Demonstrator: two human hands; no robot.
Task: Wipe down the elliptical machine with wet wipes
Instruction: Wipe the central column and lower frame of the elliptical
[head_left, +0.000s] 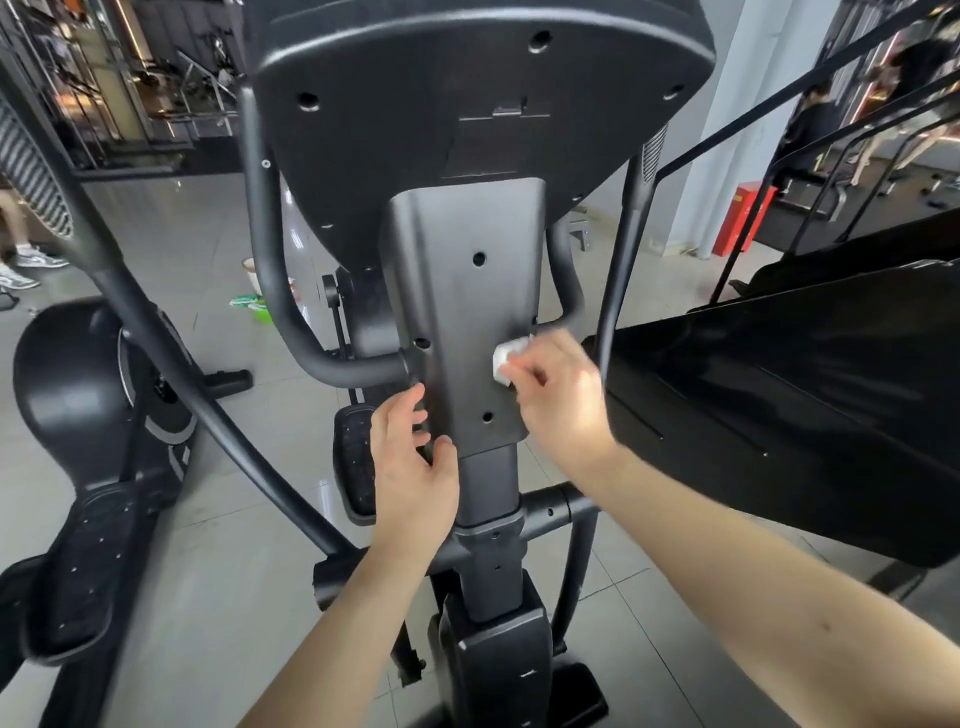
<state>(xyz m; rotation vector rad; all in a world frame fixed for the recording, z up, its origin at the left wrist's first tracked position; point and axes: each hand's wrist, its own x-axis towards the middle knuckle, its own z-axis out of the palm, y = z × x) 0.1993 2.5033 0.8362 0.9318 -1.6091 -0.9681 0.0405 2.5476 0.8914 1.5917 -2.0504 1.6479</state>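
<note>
A black elliptical machine fills the middle of the head view, seen from the back of its console, with a grey centre column cover (465, 312) under it. My right hand (558, 395) pinches a folded white wet wipe (506, 358) and presses it against the right edge of that cover. My left hand (415, 457) is at the cover's lower left edge, its thumb on the front face and its fingers curled loosely round the side. The curved black handlebar (270, 291) runs off to the left of the column.
A second black elliptical (98, 441) stands at the left, and a large black machine (779, 405) with rails is close on the right. A green wipes packet (249, 304) and a cup lie on the tiled floor behind. People stand at far left and far right.
</note>
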